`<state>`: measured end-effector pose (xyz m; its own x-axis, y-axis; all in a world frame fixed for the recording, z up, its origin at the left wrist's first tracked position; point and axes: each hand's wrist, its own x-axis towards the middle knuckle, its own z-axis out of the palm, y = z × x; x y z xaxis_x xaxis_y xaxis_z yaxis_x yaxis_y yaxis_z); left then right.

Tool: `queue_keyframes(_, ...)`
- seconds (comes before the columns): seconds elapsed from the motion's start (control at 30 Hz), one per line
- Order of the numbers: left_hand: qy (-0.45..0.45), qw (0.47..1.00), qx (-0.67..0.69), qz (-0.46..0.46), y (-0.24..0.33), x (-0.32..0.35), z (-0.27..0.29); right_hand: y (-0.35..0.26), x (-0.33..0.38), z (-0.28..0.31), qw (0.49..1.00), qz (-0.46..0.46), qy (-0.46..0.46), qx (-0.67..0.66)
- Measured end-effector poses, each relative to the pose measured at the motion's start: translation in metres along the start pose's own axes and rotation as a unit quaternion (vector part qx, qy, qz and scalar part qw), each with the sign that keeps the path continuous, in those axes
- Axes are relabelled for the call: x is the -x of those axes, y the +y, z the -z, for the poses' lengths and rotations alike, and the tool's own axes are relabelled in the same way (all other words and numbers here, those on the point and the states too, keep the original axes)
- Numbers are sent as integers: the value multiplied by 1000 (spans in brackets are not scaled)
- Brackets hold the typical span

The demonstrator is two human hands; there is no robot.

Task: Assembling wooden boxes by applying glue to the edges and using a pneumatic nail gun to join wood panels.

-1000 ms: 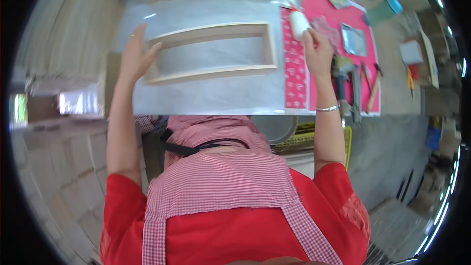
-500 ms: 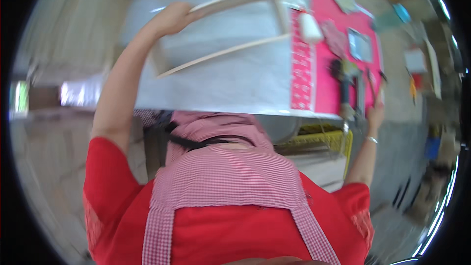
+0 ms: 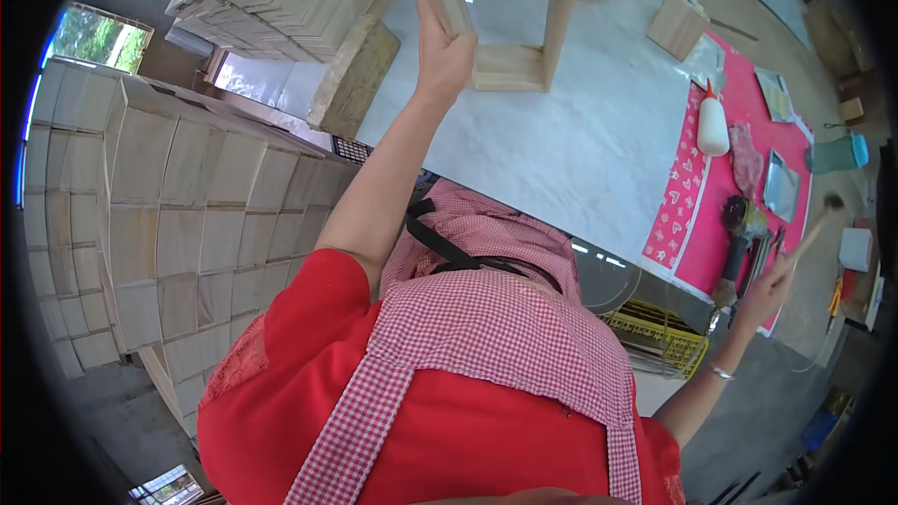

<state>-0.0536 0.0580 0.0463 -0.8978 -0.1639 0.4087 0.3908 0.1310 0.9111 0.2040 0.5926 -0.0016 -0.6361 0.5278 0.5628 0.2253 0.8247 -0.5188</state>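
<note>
My left hand (image 3: 446, 61) is closed round one side of a rectangular wooden frame (image 3: 510, 73). The frame now stands up from the pale tabletop, and its far end is cut off by the upper edge of the picture. On the right, my right hand (image 3: 767, 293) grips the light wooden handle of a hammer (image 3: 806, 241), whose small dark head points away from me. Beside that hand, a pneumatic nail gun (image 3: 734, 257) lies on the pink sheet. A white glue bottle (image 3: 713, 126) with a red tip lies further off on it.
Stacked wooden boards (image 3: 271, 0) rise behind the table, and piled wooden boxes (image 3: 187, 215) stand at left. A thick wooden block (image 3: 354, 75) is at the table's left edge. A small wooden piece (image 3: 677, 26) lies far right. Below the table sits a yellow basket (image 3: 659, 332).
The wooden frame, earlier slanting low over the table, has been swung upright by my left hand. My right hand has raised the hammer off the pink sheet. The whole view has turned left.
</note>
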Motion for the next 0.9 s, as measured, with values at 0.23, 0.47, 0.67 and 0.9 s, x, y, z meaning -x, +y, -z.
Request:
queue_keyframes(0.23, -88, 987, 57, 118, 11, -15, 6, -238, 93, -46, 903, 34, -366, -222)
queue_keyframes(0.47, -95, 989, 42, 108, 5, -14, 3, -302, 103, -152, 857, 109, -417, -283)
queue_keyframes(0.67, -98, 990, 49, 87, 2, -15, 5, -325, 105, -186, 869, 155, -426, -200)
queue_keyframes(0.9, -95, 991, 44, 78, 3, -14, 3, -329, 105, -185, 874, 150, -428, -173)
